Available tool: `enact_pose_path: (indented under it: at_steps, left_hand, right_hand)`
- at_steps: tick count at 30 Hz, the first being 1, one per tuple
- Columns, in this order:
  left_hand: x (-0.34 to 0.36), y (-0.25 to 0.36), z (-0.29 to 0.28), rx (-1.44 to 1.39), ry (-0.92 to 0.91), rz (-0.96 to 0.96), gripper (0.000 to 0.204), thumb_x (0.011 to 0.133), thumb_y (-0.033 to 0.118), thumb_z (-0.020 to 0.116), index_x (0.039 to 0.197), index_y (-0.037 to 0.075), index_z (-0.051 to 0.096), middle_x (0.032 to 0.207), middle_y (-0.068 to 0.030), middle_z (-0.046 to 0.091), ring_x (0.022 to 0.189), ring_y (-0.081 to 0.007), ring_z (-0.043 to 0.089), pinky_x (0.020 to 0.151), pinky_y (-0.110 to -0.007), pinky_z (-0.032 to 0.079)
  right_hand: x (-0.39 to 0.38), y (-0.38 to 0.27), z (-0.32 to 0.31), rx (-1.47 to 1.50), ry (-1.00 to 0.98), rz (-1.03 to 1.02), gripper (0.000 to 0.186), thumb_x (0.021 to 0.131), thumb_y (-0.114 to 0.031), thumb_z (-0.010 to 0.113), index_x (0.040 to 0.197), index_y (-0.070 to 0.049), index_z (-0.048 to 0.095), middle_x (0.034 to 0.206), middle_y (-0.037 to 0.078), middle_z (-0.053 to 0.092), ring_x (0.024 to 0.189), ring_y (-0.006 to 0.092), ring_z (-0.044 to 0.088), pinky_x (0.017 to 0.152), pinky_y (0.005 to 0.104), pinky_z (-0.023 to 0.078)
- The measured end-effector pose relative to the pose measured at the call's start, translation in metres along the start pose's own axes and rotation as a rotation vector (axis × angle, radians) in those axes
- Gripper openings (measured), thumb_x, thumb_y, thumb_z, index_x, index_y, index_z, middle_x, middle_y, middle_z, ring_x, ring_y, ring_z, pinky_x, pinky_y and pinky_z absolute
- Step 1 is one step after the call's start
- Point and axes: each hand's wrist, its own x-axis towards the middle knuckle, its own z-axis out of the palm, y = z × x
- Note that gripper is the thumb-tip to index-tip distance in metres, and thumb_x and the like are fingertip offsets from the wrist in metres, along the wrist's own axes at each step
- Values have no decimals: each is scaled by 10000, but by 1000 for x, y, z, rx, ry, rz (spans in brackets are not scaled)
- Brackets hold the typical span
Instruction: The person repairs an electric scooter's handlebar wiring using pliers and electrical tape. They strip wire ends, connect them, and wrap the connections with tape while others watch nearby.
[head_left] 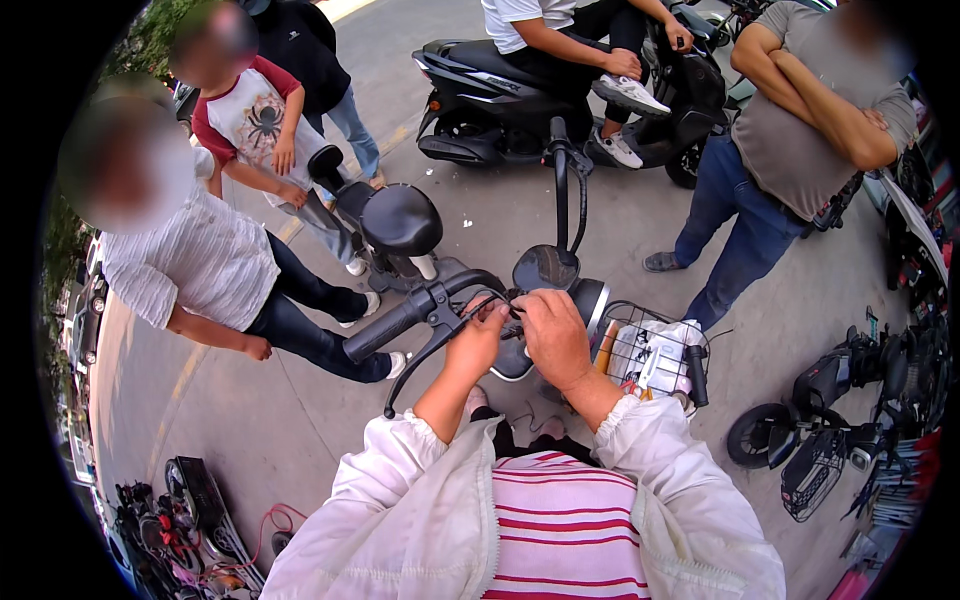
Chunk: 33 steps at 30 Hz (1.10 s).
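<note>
An electric bike stands in front of me with its black handlebar running left. My left hand is closed around the bar near the brake lever and its thin black cables. My right hand is just beside it, fingers curled over the same cables at the bar's middle, next to the round black mirror. What the fingertips pinch is hidden. A wire basket with white packets hangs to the right of my hands.
A black saddle lies beyond the bar. Three people stand close on the left and one on the right with folded arms. Another sits on a black scooter ahead. Parked bikes at right, tools and cables on the ground at lower left.
</note>
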Motion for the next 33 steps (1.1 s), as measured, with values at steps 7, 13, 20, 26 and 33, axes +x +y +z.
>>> enact_pose_path:
  at_steps: [7, 13, 20, 26, 33]
  left_hand:
    - [-12, 20, 6, 33, 38, -157, 148, 925, 191, 623, 893, 51, 659, 797, 21, 637, 732, -69, 532, 664, -217, 394]
    - [-41, 34, 6, -127, 136, -141, 153, 908, 229, 663, 929, 77, 677, 929, 18, 665, 749, -65, 536, 612, -240, 441]
    - [-34, 12, -20, -442, 315, -177, 132, 899, 183, 681, 1021, 146, 644, 967, 31, 640, 865, -92, 557, 778, -304, 439]
    - [-14, -3, -25, -517, 231, -163, 108, 941, 157, 624, 1039, 118, 648, 1023, -1, 664, 921, -116, 592, 829, -305, 443]
    - [-27, 1, -43, -548, -40, -301, 121, 950, 169, 608, 997, 63, 643, 917, -41, 670, 900, -157, 625, 818, -302, 500]
  right_hand:
    - [34, 27, -6, 218, -57, 243, 75, 820, -70, 639, 875, -31, 673, 834, 149, 659, 792, 343, 630, 718, 392, 495]
    - [2, 15, -7, 386, 12, 562, 241, 804, -80, 708, 977, 17, 571, 835, 143, 641, 712, 252, 638, 658, 344, 511]
    - [-39, 10, 19, 233, 68, 566, 163, 818, -102, 684, 934, 3, 639, 909, 130, 609, 818, 235, 620, 749, 342, 504]
    - [-47, 11, 18, 208, 84, 537, 148, 822, -158, 662, 930, -64, 698, 953, 137, 630, 938, 326, 587, 870, 418, 448]
    - [-37, 11, 23, 303, -6, 577, 171, 794, -185, 690, 889, -50, 738, 904, 159, 694, 889, 312, 643, 828, 395, 479]
